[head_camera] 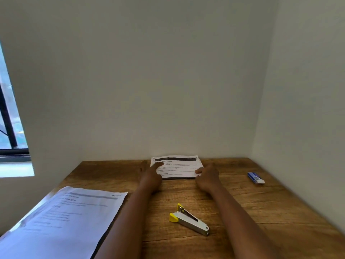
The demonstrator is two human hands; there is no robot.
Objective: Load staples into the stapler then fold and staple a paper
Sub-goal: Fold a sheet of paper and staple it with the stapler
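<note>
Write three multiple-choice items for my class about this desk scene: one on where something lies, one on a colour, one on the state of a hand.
1. Where does the stapler lie on the wooden desk?
A. Between the two forearms, nearer the camera than the folded paper
B. On top of the folded paper
C. Against the back wall

2. What colour are the stapler's plastic ends?
A. Red
B. Yellow
C. Green

3. What is the left hand doing?
A. Gripping the stapler
B. Hanging off the desk edge
C. Pressing a finger down on the folded paper

Answers:
1 A, it sits on bare wood between the arms, apart from the paper.
2 B, both end pieces are yellow against the metal body.
3 C, its finger rests on the sheet's left part, while the right hand holds the right edge.
</note>
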